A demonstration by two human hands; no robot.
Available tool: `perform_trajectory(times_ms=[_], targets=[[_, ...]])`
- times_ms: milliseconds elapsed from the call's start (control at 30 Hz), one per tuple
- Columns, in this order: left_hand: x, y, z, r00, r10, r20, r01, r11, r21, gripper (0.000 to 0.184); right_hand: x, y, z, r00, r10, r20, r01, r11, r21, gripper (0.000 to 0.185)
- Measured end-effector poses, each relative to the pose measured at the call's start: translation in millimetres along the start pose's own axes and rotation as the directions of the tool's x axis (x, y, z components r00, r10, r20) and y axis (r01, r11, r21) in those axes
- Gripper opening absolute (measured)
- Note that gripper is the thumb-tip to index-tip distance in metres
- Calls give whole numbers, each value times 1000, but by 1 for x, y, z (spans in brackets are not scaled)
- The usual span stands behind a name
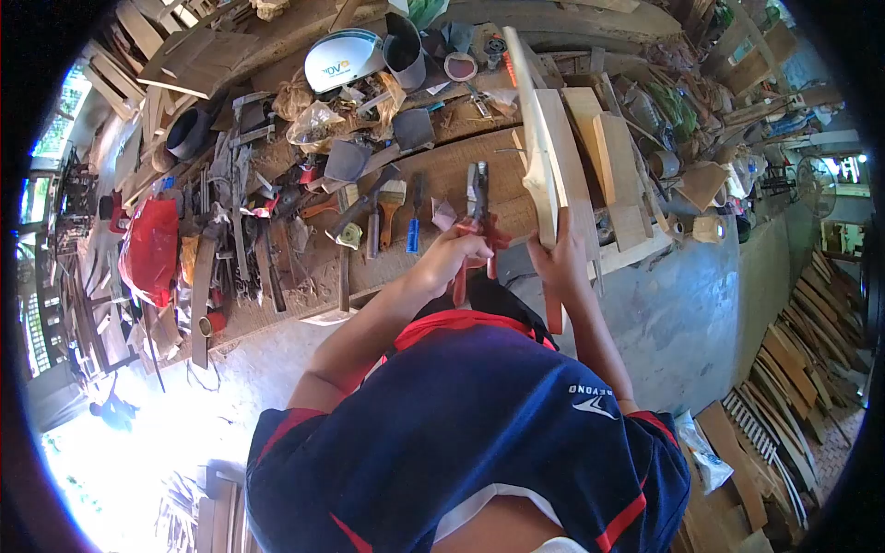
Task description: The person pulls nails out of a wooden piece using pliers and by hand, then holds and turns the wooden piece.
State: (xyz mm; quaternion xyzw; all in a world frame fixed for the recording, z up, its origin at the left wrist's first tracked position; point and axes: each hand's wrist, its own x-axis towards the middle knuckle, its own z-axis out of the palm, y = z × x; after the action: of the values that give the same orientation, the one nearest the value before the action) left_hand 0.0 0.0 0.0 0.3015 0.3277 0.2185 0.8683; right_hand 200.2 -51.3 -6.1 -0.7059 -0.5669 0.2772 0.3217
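Note:
My left hand [454,256] is closed around red-handled pliers [477,189], whose dark metal jaws point away from me over the bench. To its right, my right hand [560,256] grips the near end of a long, pale wooden piece [533,138] that stands up with its far end raised. An orange-brown strip [553,309] shows below that hand; whether it belongs to the same piece I cannot tell. Left of the pliers, a blue-handled tool [413,229] and a paintbrush [391,207] lie on the wooden bench [387,267].
A white helmet [343,60] and a dark cup [403,51] sit at the back. Several boards [619,180] lie right of my hands. A red bag [149,249] hangs at the left. Stacked planks [802,369] lean at the far right, near a fan [818,189].

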Motion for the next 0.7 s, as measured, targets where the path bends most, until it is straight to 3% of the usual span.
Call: perform_trajectory(times_ms=[67,167,300,400,500,567,700], targets=[[6,0,8,996,77,33,-78,997,21,42,1,-2,-2,997,-72,-35,66,987,-145,37],[-1,6,11,1000,4,-18,-4,1000,11,40,-5,-1,9,982,-172,-80,156,972,-175,37],[-15,19,24,992,-65,-111,76,992,99,38,-10,-5,4,992,-46,-121,26,987,-159,37],[-13,9,17,995,-97,-9,97,995,-4,36,-11,-5,0,985,-38,-166,15,990,-137,38],[-12,9,19,995,-95,26,96,993,-72,36,-15,-4,-1,963,-172,-206,122,964,-237,40],[-12,13,23,998,-51,33,55,992,-114,28,-17,-1,-1,983,-142,-113,102,947,-305,42],[-12,12,20,992,-103,75,117,971,-209,13,-22,4,3,978,-157,-137,112,950,-292,43]])
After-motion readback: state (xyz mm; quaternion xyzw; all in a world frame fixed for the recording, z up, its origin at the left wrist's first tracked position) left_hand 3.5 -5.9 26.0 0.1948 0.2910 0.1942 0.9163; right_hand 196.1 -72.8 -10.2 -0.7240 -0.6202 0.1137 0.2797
